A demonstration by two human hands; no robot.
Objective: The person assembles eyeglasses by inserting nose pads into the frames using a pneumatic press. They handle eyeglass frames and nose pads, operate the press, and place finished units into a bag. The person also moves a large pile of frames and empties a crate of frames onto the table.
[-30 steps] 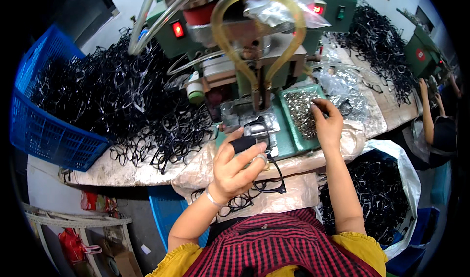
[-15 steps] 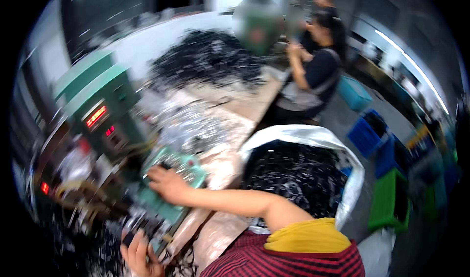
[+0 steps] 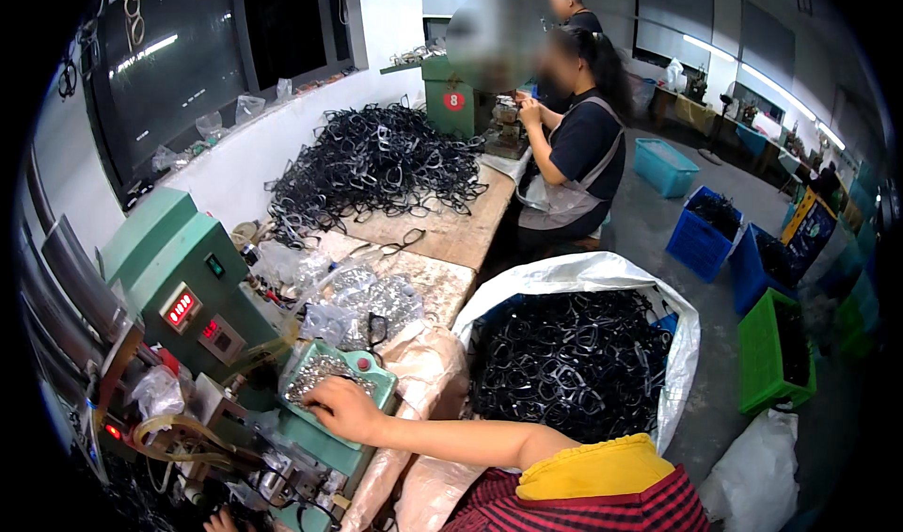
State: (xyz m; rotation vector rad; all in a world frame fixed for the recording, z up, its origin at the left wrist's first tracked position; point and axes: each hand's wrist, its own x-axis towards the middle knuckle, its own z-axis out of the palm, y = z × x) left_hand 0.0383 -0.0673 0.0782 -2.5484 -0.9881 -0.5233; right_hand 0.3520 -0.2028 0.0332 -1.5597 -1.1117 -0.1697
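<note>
My right hand (image 3: pixel 344 410) rests over a green tray (image 3: pixel 384 381) of small silver metal parts (image 3: pixel 318 367). Its fingers are bent down among the parts, and what they pinch, if anything, is hidden. Only some fingers of my left hand (image 3: pixel 221 521) show at the lower edge, beside dark eyeglass frames (image 3: pixel 141 494); its grip is not visible. Between the hands stands a bench machine with metal fittings (image 3: pixel 277 476) and looped hoses. Its green control box (image 3: pixel 202 278) has lit red displays.
A white sack (image 3: pixel 691 344) full of black eyeglass frames stands at my right. More frames (image 3: pixel 376 160) are heaped on the wooden table (image 3: pixel 447 231). Bags of metal parts (image 3: pixel 367 297) lie beyond the tray. A seated co-worker (image 3: pixel 588 146) works ahead; blue and green crates (image 3: pixel 776 349) stand on the floor.
My left hand has dropped toward the lower left, mostly out of view. My right hand stays at the tray, fingers now bent among the metal parts. The blurred view has steadied.
</note>
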